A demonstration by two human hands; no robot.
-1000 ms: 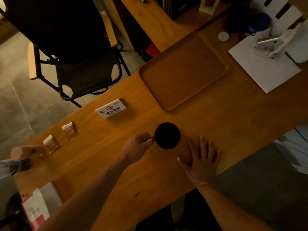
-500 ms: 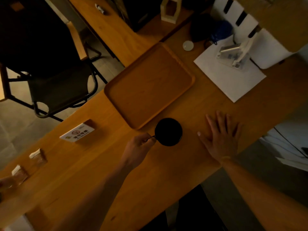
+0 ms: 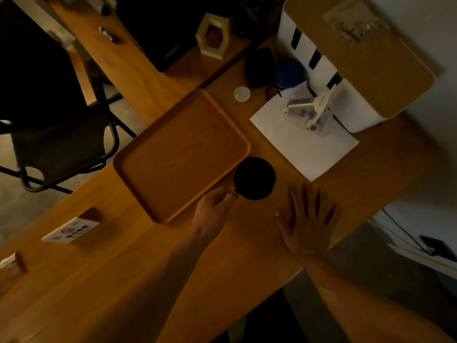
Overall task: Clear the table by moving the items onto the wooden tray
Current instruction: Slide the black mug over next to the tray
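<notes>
Head view gives me a dim tabletop, and what I notice first is how far the black mug [image 3: 254,178] has travelled: a second ago it sat mid-table well short of the wooden tray [image 3: 181,154], half a second ago it was just below the tray's near corner, and now its rim overlaps the tray's right-hand edge. I cannot tell whether it is lifted or resting on the table [image 3: 128,276]. My left hand [image 3: 214,206] is clenched on the mug's thin handle, thumb and fingertips pinched at the mug's lower left side, as in both earlier frames. My right hand [image 3: 308,219] lies flat and released on the wood, fingers spread, just right of the mug and not touching it; it has kept that pose throughout. The tray's floor is bare. The no-smoking sign [image 3: 70,232] now sits far down the left, and one small packet [image 3: 11,264] shows at the left edge, blurred. White paper [image 3: 304,144] lies right of the tray.
</notes>
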